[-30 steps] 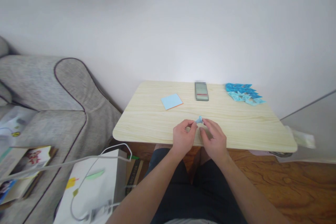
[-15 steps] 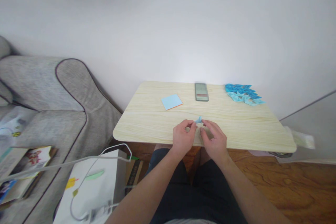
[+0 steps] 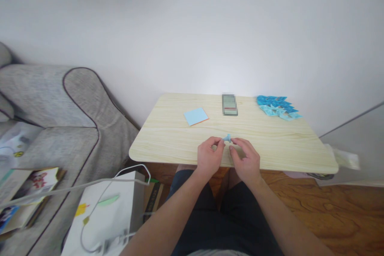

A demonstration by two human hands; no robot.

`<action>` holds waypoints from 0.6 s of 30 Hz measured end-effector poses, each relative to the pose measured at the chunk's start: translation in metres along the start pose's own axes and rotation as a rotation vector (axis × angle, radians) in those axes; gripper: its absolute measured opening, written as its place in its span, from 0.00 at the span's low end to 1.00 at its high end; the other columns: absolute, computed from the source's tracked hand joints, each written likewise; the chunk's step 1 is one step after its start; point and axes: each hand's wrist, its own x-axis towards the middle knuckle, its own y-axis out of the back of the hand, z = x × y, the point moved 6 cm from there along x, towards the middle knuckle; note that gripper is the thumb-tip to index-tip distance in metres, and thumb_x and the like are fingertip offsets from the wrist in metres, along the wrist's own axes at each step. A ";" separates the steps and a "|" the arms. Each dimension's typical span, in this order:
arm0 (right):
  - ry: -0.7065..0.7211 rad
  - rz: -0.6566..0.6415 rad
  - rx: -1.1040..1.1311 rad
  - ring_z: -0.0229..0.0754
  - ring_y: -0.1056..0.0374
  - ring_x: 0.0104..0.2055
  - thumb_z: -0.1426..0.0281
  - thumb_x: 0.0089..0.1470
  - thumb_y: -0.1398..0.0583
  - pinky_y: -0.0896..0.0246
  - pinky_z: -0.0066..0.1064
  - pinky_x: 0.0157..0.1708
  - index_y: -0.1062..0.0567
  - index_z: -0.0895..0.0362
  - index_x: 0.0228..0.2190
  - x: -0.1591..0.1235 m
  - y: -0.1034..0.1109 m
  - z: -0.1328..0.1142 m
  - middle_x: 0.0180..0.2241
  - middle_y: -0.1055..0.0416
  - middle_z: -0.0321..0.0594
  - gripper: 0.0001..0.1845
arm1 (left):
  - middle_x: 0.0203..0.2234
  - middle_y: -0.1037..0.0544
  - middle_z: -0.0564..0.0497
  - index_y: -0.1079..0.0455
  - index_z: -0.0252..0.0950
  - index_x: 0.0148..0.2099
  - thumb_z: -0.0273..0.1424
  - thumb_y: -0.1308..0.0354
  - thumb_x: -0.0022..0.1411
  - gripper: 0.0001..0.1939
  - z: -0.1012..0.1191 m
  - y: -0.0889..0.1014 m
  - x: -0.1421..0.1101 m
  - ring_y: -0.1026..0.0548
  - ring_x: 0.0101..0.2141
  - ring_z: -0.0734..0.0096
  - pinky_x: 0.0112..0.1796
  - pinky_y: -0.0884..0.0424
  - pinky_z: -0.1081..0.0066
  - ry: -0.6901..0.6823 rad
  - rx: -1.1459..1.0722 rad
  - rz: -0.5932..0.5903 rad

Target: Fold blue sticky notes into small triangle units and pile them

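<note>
Both my hands meet over the near edge of a light wooden table (image 3: pixel 180 136). My left hand (image 3: pixel 209 157) and my right hand (image 3: pixel 244 160) pinch a small folded piece of light blue paper (image 3: pixel 227 138) between their fingertips, just above the tabletop. A pad of light blue square sheets (image 3: pixel 196 116) lies further back on the left. At the far right corner sits a pile of several folded blue paper pieces (image 3: pixel 278 107).
A phone (image 3: pixel 229 105) lies at the back middle of the table. A grey sofa (image 3: pixel 60 108) stands to the left, with a white paper bag (image 3: pixel 105 212) and booklets (image 3: pixel 27 196) beside it. Wooden floor (image 3: pixel 336 208) shows on the right.
</note>
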 end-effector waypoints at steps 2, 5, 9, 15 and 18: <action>-0.005 0.002 0.004 0.48 0.27 0.50 0.72 0.61 0.38 0.30 0.48 0.54 0.21 0.51 0.48 0.000 0.000 0.000 0.46 0.22 0.44 0.14 | 0.33 0.16 0.51 0.22 0.39 0.41 0.37 0.41 0.67 0.09 0.001 0.000 0.000 0.19 0.37 0.67 0.43 0.27 0.67 -0.004 -0.001 -0.001; -0.014 0.000 0.011 0.48 0.26 0.50 0.72 0.60 0.38 0.30 0.47 0.54 0.21 0.51 0.48 0.000 0.001 0.000 0.46 0.22 0.44 0.14 | 0.32 0.16 0.52 0.22 0.39 0.41 0.36 0.41 0.67 0.08 0.001 0.000 0.000 0.19 0.37 0.67 0.43 0.27 0.67 -0.009 -0.004 -0.003; -0.030 -0.005 0.017 0.47 0.26 0.49 0.72 0.60 0.37 0.31 0.46 0.53 0.21 0.51 0.47 0.000 0.001 0.000 0.45 0.22 0.43 0.13 | 0.34 0.16 0.51 0.22 0.39 0.41 0.35 0.41 0.67 0.08 0.000 0.000 0.000 0.19 0.37 0.66 0.43 0.26 0.67 -0.017 -0.004 -0.010; -0.046 -0.004 0.015 0.48 0.27 0.48 0.71 0.59 0.37 0.32 0.46 0.52 0.23 0.52 0.43 0.002 0.002 0.000 0.43 0.23 0.42 0.09 | 0.37 0.16 0.50 0.21 0.39 0.42 0.35 0.41 0.67 0.08 0.000 0.000 -0.001 0.19 0.40 0.65 0.46 0.26 0.65 -0.034 -0.028 -0.017; -0.053 -0.007 0.015 0.47 0.29 0.45 0.70 0.58 0.36 0.32 0.43 0.48 0.24 0.52 0.38 0.004 0.002 0.000 0.40 0.25 0.41 0.05 | 0.40 0.16 0.49 0.21 0.39 0.44 0.34 0.40 0.66 0.08 0.001 -0.001 -0.002 0.19 0.43 0.64 0.50 0.26 0.63 -0.048 -0.053 -0.032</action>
